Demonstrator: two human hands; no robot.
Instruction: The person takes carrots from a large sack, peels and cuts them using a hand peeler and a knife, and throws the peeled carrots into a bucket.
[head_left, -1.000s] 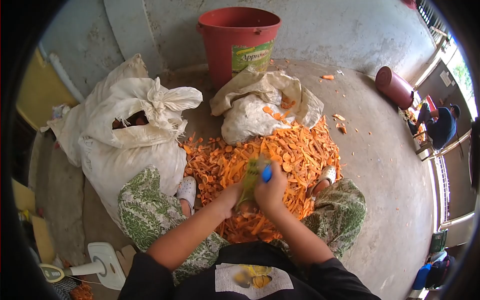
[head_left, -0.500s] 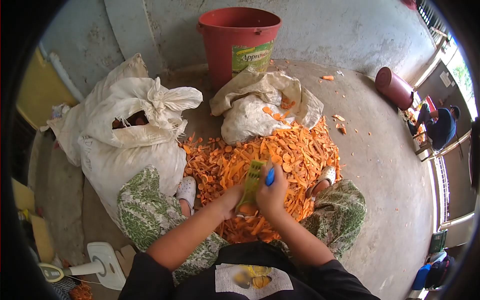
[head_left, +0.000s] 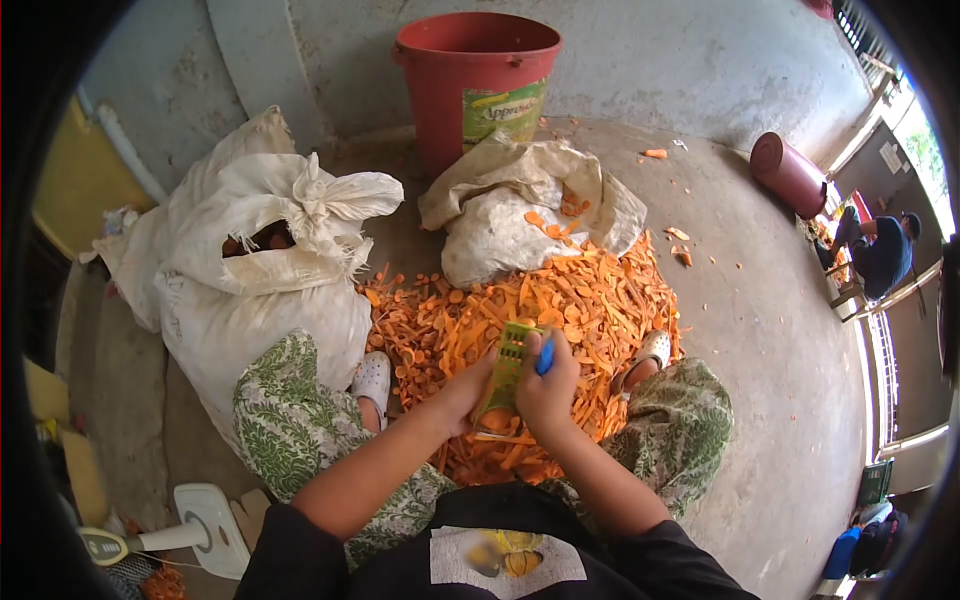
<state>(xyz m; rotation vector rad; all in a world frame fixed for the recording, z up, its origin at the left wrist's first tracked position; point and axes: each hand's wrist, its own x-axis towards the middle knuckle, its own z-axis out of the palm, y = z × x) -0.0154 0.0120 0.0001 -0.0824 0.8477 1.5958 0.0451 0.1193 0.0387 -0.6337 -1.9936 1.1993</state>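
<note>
A green slotted tool (head_left: 508, 372), like a grater, is held upright between my hands above a heap of orange slices (head_left: 430, 340) that look like carrot. My left hand (head_left: 466, 396) is closed round its left side. My right hand (head_left: 547, 388) is closed with a blue handle (head_left: 545, 356) in it, against the tool's right side. What the blue handle belongs to is hidden by the fingers. The heap spreads over the floor between my feet.
A large white sack (head_left: 265, 320) with a torn opening stands at the left. Beyond the heap are a crumpled sack (head_left: 500, 235) and a red bin (head_left: 435, 105). A maroon bin (head_left: 785, 172) lies far right, near a seated person (head_left: 885, 255). A white scale (head_left: 215, 530) is lower left.
The green tool was blurred and now shows clearly. My right hand and the blue handle have shifted slightly right and down. Both hands have kept their hold.
</note>
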